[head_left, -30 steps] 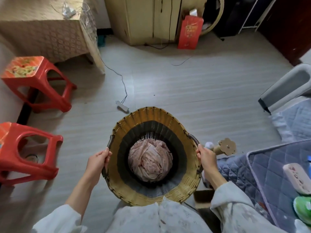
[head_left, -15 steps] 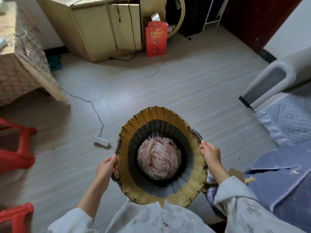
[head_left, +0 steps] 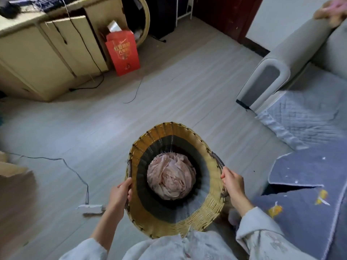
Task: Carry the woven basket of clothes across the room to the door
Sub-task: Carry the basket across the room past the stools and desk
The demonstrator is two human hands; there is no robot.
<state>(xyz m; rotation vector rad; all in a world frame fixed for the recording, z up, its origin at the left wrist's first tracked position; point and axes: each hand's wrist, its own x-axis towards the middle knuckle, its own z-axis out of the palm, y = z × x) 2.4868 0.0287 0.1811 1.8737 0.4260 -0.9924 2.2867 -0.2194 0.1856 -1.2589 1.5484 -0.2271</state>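
I hold a round woven basket (head_left: pixel 210 209) in front of my body, above the floor; its rim is yellow and its inner walls go dark. A bundle of pale pink cloth (head_left: pixel 170 178) lies at its bottom. My left hand (head_left: pixel 120 194) grips the handle on the basket's left rim. On the right rim, my right hand (head_left: pixel 232 183) is closed around the other handle. A dark red-brown door (head_left: pixel 229 15) stands at the far end of the room, top right of centre.
A power strip (head_left: pixel 92 208) and its cable (head_left: pixel 71 167) lie on the floor at my left. A beige cabinet (head_left: pixel 47 51) and a red paper bag (head_left: pixel 123 52) stand at the back left. A grey sofa (head_left: pixel 270 74) with quilted covers (head_left: pixel 304 113) fills the right side.
The view has swung to the right: the red stools and the cloth-covered table have left the frame, and the sofa and door have come in. Both hands keep the same hold on the basket.
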